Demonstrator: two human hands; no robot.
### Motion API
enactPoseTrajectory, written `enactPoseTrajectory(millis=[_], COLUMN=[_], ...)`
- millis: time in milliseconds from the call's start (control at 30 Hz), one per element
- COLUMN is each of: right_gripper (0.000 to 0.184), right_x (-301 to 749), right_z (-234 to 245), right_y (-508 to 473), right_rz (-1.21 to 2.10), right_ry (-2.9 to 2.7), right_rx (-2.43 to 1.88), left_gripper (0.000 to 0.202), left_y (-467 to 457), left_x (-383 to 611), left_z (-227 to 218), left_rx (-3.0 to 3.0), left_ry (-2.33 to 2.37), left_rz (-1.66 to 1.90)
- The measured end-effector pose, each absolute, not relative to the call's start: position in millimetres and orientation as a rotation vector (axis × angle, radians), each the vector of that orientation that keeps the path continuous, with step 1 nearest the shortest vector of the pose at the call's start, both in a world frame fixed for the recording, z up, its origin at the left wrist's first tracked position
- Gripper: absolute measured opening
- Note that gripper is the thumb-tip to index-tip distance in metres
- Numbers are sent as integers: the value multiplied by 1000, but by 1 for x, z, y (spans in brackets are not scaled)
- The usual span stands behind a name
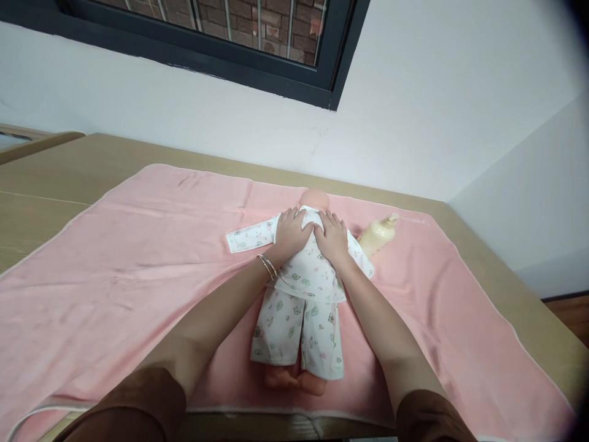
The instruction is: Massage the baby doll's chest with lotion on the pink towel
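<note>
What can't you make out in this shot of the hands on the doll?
Head view:
- Doll's head: only its top shows; the rest is behind the left hand and right hand.
- Shirt: collar covered by both hands.
- Bottle: base hidden behind the doll's sleeve.
- Pink blanket: near right corner cut off by the picture's edge.

Left hand (291, 232) and right hand (332, 237) flat — palms down, side by side.

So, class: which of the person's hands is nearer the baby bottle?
Right. The right hand lies on the doll, close beside the baby bottle but apart from it; the left hand lies on the doll's other side, farther off.
</note>
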State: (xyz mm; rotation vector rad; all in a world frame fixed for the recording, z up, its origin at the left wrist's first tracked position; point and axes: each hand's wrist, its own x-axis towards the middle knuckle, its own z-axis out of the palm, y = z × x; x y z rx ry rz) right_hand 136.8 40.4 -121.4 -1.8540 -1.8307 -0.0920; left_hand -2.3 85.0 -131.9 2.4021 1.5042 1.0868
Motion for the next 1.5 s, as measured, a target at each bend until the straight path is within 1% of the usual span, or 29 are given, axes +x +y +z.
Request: enactPoseTrajectory(millis=[333, 633, 767, 900, 1000, 1100, 1300, 1400, 1500], right_gripper=[52, 51, 50, 42, 40, 39, 52, 53, 47], right_x=[136, 138, 136, 129, 126, 129, 138, 138, 134], right_z=[-122, -119, -115, -114, -116, -118, -116, -113, -113], right_y=[41, 40, 38, 31, 28, 30, 41, 42, 38], right_rz=[-58, -86, -200, -361, -394, -367, -185, -210, -268], right_ry=[-1812, -1863, -1957, -1911, -1866, -1859, -1974, -2004, -1997], right_rx=[-1870, -1873, -1826, -1814, -1845, -1824, -1830, -1818, -1771], left_gripper=[41, 43, 37, 25, 29, 27, 43, 41, 32], left_y=[88, 85, 81, 76, 74, 76, 87, 86, 81], left_x=[-3, -4, -4, -5, -5, -5, -3, -4, -4], left_z=[-135, -130, -127, -127, -127, -127, -128, -126, -124], left_rx=[2415, 2442, 2480, 2541, 2552, 2503, 2420, 2477, 2528], left_ry=[1477, 1490, 1455, 1418, 1454, 1435, 1443, 1408, 1397], left_rz=[1125, 1037, 1101, 1246, 1252, 1204, 1066, 1089, 1155])
